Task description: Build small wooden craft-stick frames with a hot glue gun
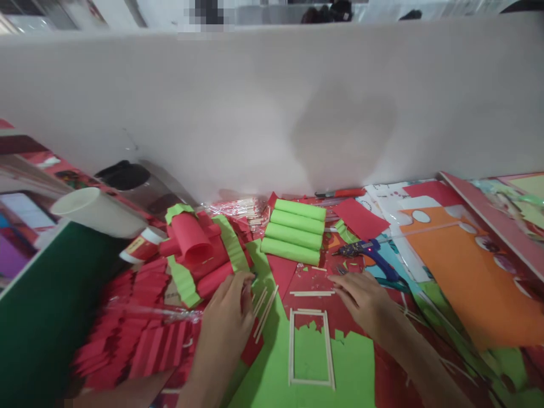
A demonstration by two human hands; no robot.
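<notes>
My left hand (pixel 227 309) is closed, its fingertips curled together beside several loose thin wooden sticks (pixel 267 314). Something small and dark shows at those fingertips, too little of it to name. Over the red paper, my right hand (pixel 363 300) has its thumb and forefinger apart, close to the right end of a pair of wooden sticks (pixel 312 293). Between and below my hands, a rectangular frame of wooden sticks (pixel 291 348) lies on a light green sheet (pixel 355 368) with a ragged top edge. A short stick lies across the frame's top.
Green paper rolls (pixel 293 229) lie behind my hands. A blue glue gun (pixel 385 263) rests right of them, its red light on. Red and green rolled paper (pixel 193 243) and folded red strips (pixel 140 328) crowd the left, near a paper cup (pixel 96 212). Orange card (pixel 463 266) lies right.
</notes>
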